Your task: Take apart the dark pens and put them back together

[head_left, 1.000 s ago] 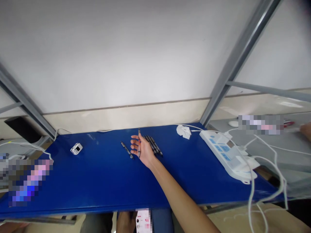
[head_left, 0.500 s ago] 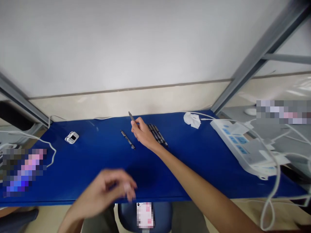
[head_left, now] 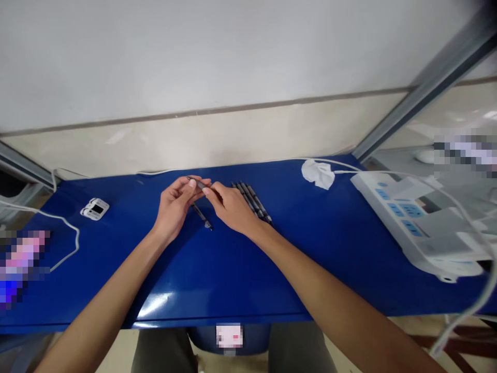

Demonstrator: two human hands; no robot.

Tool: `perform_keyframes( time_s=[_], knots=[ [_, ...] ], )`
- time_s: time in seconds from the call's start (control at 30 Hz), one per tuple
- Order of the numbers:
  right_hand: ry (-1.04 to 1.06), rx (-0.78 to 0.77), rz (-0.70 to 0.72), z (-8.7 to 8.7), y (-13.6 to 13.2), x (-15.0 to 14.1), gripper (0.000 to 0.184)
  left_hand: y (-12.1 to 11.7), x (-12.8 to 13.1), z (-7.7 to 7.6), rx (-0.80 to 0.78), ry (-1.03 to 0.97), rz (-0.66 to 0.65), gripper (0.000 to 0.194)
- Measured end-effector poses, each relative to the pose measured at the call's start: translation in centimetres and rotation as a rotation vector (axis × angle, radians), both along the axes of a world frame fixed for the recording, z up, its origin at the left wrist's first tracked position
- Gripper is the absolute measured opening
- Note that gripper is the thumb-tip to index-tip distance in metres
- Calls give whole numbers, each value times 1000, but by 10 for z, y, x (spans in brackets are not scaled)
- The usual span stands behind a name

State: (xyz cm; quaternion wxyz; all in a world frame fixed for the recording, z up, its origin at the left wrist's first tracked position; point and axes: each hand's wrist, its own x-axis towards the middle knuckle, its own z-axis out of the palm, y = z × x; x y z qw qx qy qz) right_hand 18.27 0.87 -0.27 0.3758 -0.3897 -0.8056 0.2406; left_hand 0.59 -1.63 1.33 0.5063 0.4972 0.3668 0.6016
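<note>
Over the blue table [head_left: 217, 269], my left hand [head_left: 174, 207] and my right hand [head_left: 231, 207] meet on one dark pen [head_left: 199, 183]. Each hand pinches an end of it, holding it just above the tabletop near the far edge. Below the hands a second dark pen [head_left: 203, 216] lies on the table, partly hidden by my left fingers. Right of my right hand, several dark pens [head_left: 254, 203] lie side by side in a row.
A small white device [head_left: 94, 209] sits at the far left, with a white cable [head_left: 66, 228] looping beside it. A crumpled white tissue [head_left: 318, 173] and a white power strip [head_left: 411, 223] with cables lie at the right. Grey metal frame bars [head_left: 423, 88] rise behind.
My left hand has come up from the table's near edge to the pen. My right hand has lowered the pen toward it, so both hands now pinch it. The view has tilted down.
</note>
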Motion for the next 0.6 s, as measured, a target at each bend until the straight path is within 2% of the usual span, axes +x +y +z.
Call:
perform_keyframes(
  time_s=[0.1,0.3,0.6],
  knots=[
    [-60,35,2,0,-1,2,35,-2,-1,-4,-20,-70,65,32],
    [-119,142,5,3,-1,5,31,0,-5,-4,-15,-62,150,36],
    [-244,213,-199,0,2,4,48,-1,-13,-6,-12,-65,76,36]
  ],
)
